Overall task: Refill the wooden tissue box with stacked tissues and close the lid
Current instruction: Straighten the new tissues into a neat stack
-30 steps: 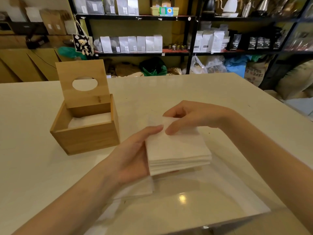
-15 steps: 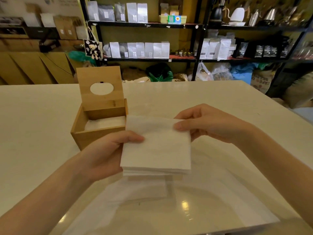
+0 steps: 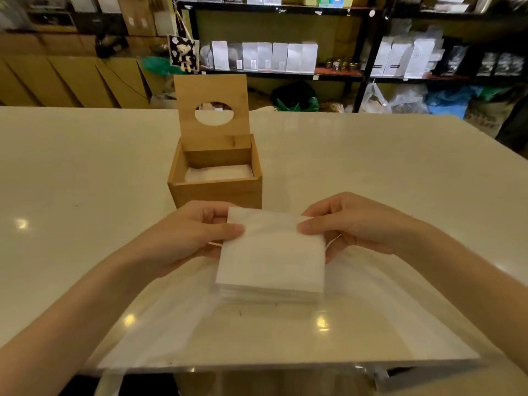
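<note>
A stack of white square tissues [image 3: 271, 261] is held above the table, just in front of the wooden tissue box [image 3: 214, 192]. My left hand [image 3: 185, 238] grips the stack's left edge, thumb on top. My right hand [image 3: 354, 224] pinches its right far corner. The box stands open, its hinged lid [image 3: 211, 115] with an oval hole upright at the back. Some white tissues [image 3: 218, 172] lie low inside the box.
The pale glossy table [image 3: 371, 172] stretches wide on both sides of the box. A clear plastic wrapper [image 3: 171, 332] lies flat near the front edge under my hands. Black shelves with white bags [image 3: 265, 55] stand behind the table.
The stack has come up off the table and moved toward the box, which now sits straight ahead. My right hand shifted from the top onto the stack's right corner.
</note>
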Demonstrator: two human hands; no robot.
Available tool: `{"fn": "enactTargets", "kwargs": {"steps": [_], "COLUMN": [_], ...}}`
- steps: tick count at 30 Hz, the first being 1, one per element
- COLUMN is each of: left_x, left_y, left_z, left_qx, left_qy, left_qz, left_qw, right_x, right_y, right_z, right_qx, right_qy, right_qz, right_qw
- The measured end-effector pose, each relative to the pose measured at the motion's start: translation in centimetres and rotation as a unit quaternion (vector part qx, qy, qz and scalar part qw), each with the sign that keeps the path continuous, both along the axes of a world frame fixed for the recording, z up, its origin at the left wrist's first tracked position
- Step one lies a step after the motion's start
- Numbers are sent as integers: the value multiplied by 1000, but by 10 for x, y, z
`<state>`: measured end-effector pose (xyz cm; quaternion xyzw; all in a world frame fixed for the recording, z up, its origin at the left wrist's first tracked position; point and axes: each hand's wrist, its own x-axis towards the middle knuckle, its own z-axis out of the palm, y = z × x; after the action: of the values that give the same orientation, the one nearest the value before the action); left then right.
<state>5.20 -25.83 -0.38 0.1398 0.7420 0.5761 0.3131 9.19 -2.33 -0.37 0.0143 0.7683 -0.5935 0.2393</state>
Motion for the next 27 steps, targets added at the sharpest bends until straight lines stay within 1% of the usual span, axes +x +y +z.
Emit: {"fn": "enactTargets", "kwargs": {"steps": [4, 8, 10, 12, 15, 16, 20, 22, 25, 27], "left_x": [-1, 0, -1, -2, -5, -6, -9, -10, -12, -13], "left_y": [1, 2, 3, 4, 3, 2, 0, 1, 0, -1], "left_z": [-7, -10, -13, -14, -9, -7, 0, -1, -5, -7], "left_qx": [-35, -93, -142, -201, -243, -250, -275, -268, -265, -272], "left_qy": [64, 135, 185, 238, 274, 276, 290, 272, 251, 239], "left_qz": [7, 9, -1, -29, -73, -89, -174, -198, -186, -191], "left_qw": [997, 986, 972, 950, 927, 924, 900, 903, 912, 913], "right_x": [1, 3, 4, 4, 6, 6, 7, 6, 6, 6], "right_y": [-1, -4, -6, -7, -4, -3, -3, -2, 0, 1], "right_z": [-5, -10, -14, -18, -20, -18, -12, -18, -26, -27], "right_qx": [67, 132, 163, 208, 278, 293, 315, 324, 326, 326], "right_qy": [62, 139, 177, 223, 284, 286, 242, 224, 212, 206], "right_qz": [-11, -10, -15, -19, -2, 13, 67, 90, 113, 123], "right_qw": [996, 981, 971, 952, 918, 912, 915, 915, 914, 915]}}
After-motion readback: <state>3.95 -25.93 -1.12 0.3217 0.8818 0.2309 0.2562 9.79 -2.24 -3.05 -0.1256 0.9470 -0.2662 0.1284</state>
